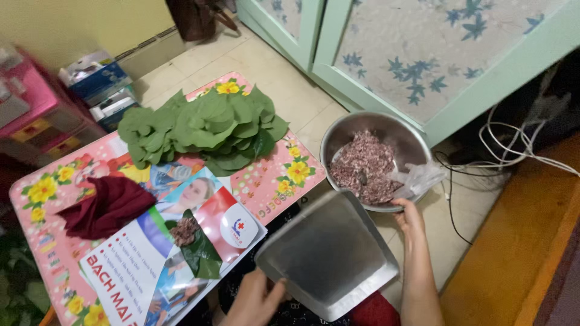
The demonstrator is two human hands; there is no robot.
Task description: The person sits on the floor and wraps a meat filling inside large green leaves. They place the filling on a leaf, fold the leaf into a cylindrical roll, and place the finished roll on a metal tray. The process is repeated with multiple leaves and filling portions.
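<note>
Low floral table (266,187), green leaves (205,127) heaped, maroon cloth (106,205), glossy sheet (157,253) (one filled leaf (193,241) on it)

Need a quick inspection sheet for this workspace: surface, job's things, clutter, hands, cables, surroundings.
Surface: low floral table, printed sheet on it.
Job's things: square metal tray; steel bowl of minced meat on the floor; green leaves; one leaf with filling.
Clutter: dark red cloth, plastic bag.
Hands: left hand on the tray's edge; right hand at the bowl's rim.
Cables: white cables on the floor.
Surroundings: green cabinet doors, boxes.

Dark red cloth (106,205), white cables (513,145)
</note>
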